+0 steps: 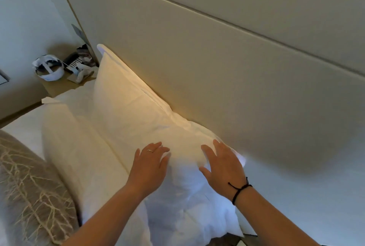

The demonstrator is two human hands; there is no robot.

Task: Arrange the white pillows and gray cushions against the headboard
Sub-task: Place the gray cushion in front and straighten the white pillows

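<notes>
Pressing flat-palmed, both hands rest spread on the near end of the rear white pillow (pixel 138 111): the left hand (pixel 151 163) at about 7 o'clock of the frame's centre, the right hand (pixel 223 163) at about 5 o'clock, fingers straight and wide, gripping nothing. To do this well, I judge the palms should push evenly toward the headboard (pixel 227 64) at 12 o'clock so the soft, wrinkled cotton plumps and stands flush, not slumped. That pillow leans against the smooth padded headboard; a second white pillow (pixel 79 156) lies just in front at 9 o'clock. A gray cushion (pixel 29 192) with a pale branching pattern waits at 8 o'clock, apart from the headboard. A cluttered nightstand (pixel 55 85) sits at 10 o'clock.
</notes>
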